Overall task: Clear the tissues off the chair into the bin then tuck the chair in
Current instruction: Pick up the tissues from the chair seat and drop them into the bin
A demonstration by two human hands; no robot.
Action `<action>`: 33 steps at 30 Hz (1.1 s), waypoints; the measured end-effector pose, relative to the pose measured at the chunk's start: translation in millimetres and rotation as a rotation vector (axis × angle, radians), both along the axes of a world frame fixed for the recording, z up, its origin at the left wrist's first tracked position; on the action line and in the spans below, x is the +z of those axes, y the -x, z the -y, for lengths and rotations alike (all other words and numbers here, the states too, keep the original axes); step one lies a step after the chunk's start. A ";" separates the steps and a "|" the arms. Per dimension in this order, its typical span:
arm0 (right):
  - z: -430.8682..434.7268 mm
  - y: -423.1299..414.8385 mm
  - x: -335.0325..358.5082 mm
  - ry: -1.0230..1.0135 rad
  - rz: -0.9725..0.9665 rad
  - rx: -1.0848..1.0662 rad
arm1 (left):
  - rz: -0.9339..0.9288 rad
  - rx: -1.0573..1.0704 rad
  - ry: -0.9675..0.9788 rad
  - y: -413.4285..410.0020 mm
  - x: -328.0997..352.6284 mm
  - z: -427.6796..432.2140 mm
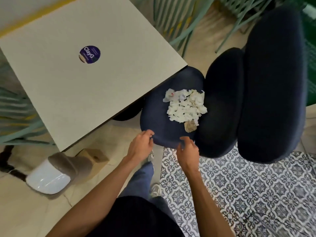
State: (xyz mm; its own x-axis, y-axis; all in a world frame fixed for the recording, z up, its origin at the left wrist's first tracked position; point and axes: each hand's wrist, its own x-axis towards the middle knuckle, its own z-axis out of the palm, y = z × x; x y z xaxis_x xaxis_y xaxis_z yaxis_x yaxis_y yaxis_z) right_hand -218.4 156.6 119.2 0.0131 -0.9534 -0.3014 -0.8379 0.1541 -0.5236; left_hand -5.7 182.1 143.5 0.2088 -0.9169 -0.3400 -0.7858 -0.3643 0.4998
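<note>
Count: one chair point(222, 103), one tissue pile point(185, 105), one bin point(51, 178).
Tissue pile: on the right half of the seat point(157, 120), against the backrest point(273, 82).
Floor point(239, 185): beige tile left, patterned tile right.
Chair: axis left-right; seat points left, partly under counter point(85, 82).
Left hand point(142, 144): curled at seat's near rim; grip unclear.
Right hand point(187, 149): loosely curled, empty.

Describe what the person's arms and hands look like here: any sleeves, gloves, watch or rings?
The left forearm and right forearm are bare, with no sleeve showing. The left hand and right hand wear no gloves, and no watch, band or ring shows on either. Below them are a black top, blue jeans and a light trainer.
</note>
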 end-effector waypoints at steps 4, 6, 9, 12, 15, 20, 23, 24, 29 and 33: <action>36.5 6.6 -13.6 -0.013 0.020 -0.114 | -0.012 -0.116 -0.019 11.5 -10.8 50.4; 55.3 11.1 -22.8 -0.024 0.019 -0.181 | -0.010 -0.164 -0.017 15.9 -16.4 75.5; 79.9 21.2 -39.6 -0.065 0.000 -0.241 | -0.015 -0.200 -0.036 24.4 -24.2 105.7; 106.2 31.1 -61.2 -0.105 -0.025 -0.274 | -0.022 -0.225 -0.056 34.1 -37.3 130.3; 128.4 39.2 -90.2 -0.150 -0.040 -0.273 | -0.017 -0.236 -0.085 43.6 -53.6 147.2; 159.4 49.3 -151.9 -0.206 -0.047 -0.189 | -0.001 -0.229 -0.125 62.8 -93.0 170.3; 170.3 60.9 -190.5 -0.273 -0.013 -0.165 | 0.022 -0.213 -0.156 71.3 -118.0 182.4; 173.4 64.5 -200.6 -0.296 0.011 -0.170 | 0.029 -0.211 -0.163 73.3 -125.0 186.2; 178.4 67.6 -241.4 -0.314 -0.036 -0.151 | 0.038 -0.212 -0.170 79.0 -153.3 195.6; 180.1 62.0 -255.6 -0.323 -0.123 -0.133 | 0.028 -0.218 -0.199 80.5 -171.0 195.4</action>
State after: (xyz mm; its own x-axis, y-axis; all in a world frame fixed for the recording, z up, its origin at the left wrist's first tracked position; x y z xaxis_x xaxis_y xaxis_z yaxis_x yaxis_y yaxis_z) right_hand -280.4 -23.6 -136.5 -0.1598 -0.7997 -0.5788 -0.8532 0.4068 -0.3265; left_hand -86.3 -13.3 -27.5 0.0266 -0.8570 -0.5146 -0.8688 -0.2745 0.4122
